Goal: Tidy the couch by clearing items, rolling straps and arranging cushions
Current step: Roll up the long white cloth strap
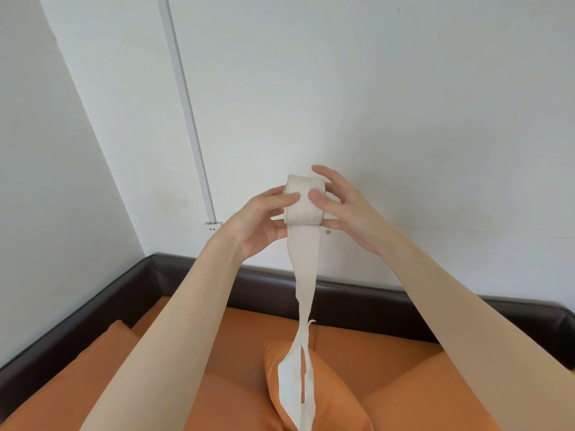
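Orange couch (389, 368) with a dark brown back and arm frame (357, 293) fills the bottom of the view, pushed into a corner of white wall (373, 88). A white cable conduit (186, 104) runs down the wall to a small socket (212, 227) just left of the hands. An orange cushion (329, 396) sits on the seat directly below the hands; another orange cushion edge (118, 334) shows at the left by the couch arm. Both bare forearms reach up and forward from the bottom corners, covering much of the seat. Left hand (261, 223) grips the left end of a cream fabric strap roll (304, 200), thumb on its front face, fingers curled behind. Right hand (348, 209) holds the right end, thumb pressed on the front, other fingers spread and partly lifted off behind it. Roll is held in the air in front of the wall, above the couch back. The loose strap tail (303, 287) hangs straight down from the roll, narrows, then widens over the cushion, split or frayed near the bottom. Tail end is cut off by the lower frame edge. Fingers behind the roll mostly hidden.
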